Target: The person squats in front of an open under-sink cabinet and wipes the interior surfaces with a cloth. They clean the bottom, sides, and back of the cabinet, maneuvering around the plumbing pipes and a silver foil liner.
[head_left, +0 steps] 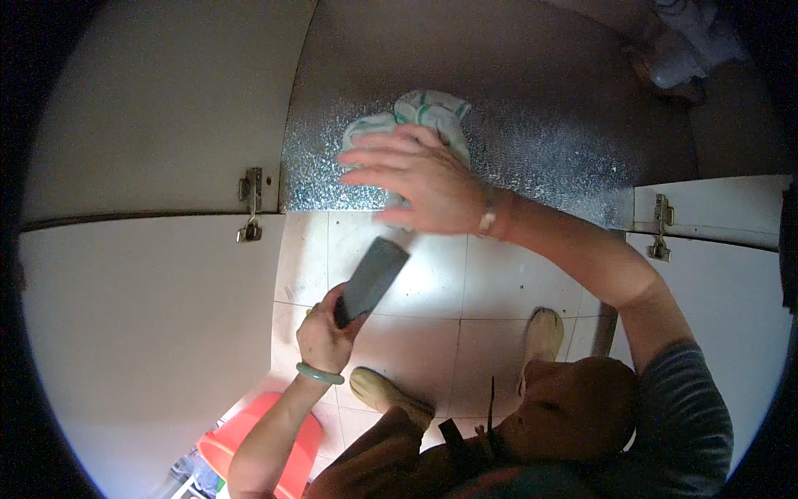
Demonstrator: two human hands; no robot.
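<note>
My left hand (324, 334), with a green bangle at its wrist, grips the lower end of a dark grey rectangular block (374, 279). The block tilts up and to the right over the floor. Farther ahead, my right hand (420, 183) is stretched out with its fingers spread, slightly smeared by motion. Beyond and partly behind that hand lies a crumpled white cloth with green stripes (432, 108). It rests on a silvery foil lining (549, 170) inside an open cabinet. Whether my right fingers touch the cloth, I cannot tell.
White cabinet doors stand open on the left (150, 316) and right (715, 308), with metal hinges (251, 204) beside the opening. White pipes (682, 58) show at the upper right inside. A red basin (241, 424) sits at the lower left on the tiled floor (416, 349).
</note>
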